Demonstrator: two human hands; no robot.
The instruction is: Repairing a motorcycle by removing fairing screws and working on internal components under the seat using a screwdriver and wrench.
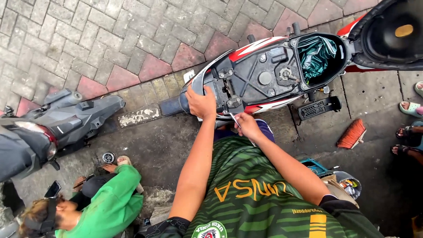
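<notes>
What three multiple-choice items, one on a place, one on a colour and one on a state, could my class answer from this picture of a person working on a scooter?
1. Where does the left hand rest?
A. on the scooter's rear body
B. on the brush
C. on the grey scooter

2. What colour is the brush's bristle head?
A. blue
B. orange
C. white

3. How is the seat?
A. shut flat
C. taken off and lying on the ground
B. lifted open

Answers: 1 A, the palm lies on the tail panel; 2 B, the bristles on the ground look orange; 3 B, the seat stands raised and the storage tub beneath is exposed.
</notes>
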